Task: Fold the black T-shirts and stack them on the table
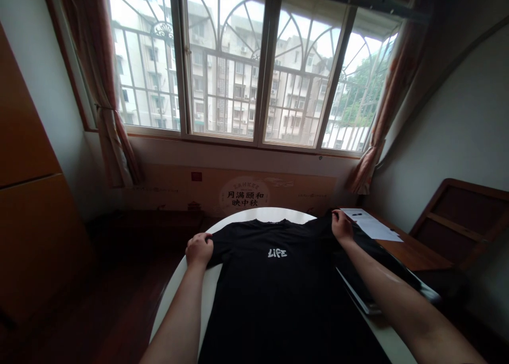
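Observation:
A black T-shirt (274, 300) with a small white print on its chest lies spread over a round white table (177, 295), its collar toward the window. My left hand (199, 249) is closed on the end of the left-side sleeve. At the other side, my right hand (342, 227) pinches the right-side sleeve near the table's far edge. The lower part of the shirt runs out of view at the bottom. Under my right forearm lies a dark, flat object with a pale edge (358, 295), partly covered, whose kind I cannot make out.
A wooden desk (421, 250) with white papers (376, 227) adjoins on the right, beside a wooden chair back (463, 221). Behind the table stands a printed box-like panel (286, 192) below a barred window (226, 88) with tied curtains (113, 141). An orange cabinet (32, 237) stands left.

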`<state>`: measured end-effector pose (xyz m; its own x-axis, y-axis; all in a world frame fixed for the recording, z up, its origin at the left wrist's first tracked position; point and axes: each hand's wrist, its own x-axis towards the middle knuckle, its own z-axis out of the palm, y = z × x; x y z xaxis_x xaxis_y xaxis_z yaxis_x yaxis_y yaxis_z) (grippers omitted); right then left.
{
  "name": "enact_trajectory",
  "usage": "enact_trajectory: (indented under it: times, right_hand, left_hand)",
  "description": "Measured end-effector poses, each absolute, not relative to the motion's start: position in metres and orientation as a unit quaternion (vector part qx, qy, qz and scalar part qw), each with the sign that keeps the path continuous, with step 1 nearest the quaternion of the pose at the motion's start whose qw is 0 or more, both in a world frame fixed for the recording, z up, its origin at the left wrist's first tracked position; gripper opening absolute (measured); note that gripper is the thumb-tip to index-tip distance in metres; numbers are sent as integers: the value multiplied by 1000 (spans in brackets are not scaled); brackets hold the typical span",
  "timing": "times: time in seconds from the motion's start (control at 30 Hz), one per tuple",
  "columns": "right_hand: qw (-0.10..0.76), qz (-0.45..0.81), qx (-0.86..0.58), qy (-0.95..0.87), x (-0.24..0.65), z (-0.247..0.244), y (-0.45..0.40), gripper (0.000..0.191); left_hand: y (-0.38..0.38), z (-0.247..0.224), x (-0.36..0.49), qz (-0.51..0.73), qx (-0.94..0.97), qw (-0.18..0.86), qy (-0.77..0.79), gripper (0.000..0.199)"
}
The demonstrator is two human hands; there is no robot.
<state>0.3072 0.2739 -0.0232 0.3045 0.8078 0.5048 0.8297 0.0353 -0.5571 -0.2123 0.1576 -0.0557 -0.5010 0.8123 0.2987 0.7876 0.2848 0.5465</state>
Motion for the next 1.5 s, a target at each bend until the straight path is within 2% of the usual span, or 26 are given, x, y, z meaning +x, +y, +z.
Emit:
enact_trajectory:
  times: [0.23, 0.37, 0.47, 0.67, 0.83, 1.0, 1.27, 1.5]
  right_hand:
    - [371, 26, -759, -534, 347, -44, 259, 42]
    - [408, 13, -690, -597, 327, -31, 253, 48]
    - [425, 49, -594, -681, 297, -21, 244, 48]
    - [470, 194, -458, -729, 217, -23, 226, 54]
    - [539, 371, -405, -638, 117, -29, 238, 58]
    - [548, 555, -374, -501, 14, -43, 247, 54]
    - [526, 684, -355, -360, -64, -77, 231, 64]
    - [530, 729, -303, -310, -64, -90, 235, 73]
  left_hand:
    - [158, -57, -211, 316, 494, 10, 810, 35]
    - [156, -57, -211, 302, 467, 4, 831, 41]
    - [155, -58, -211, 291, 436, 2, 852, 47]
    - [151, -58, -211, 259, 423, 17, 868, 48]
    - [147, -55, -212, 255, 412, 21, 874, 46]
    - [144, -52, -219, 261, 392, 43, 881, 39]
    - [141, -47, -215, 337, 405, 30, 849, 12]
    - [157, -43, -206, 500, 428, 102, 746, 16]
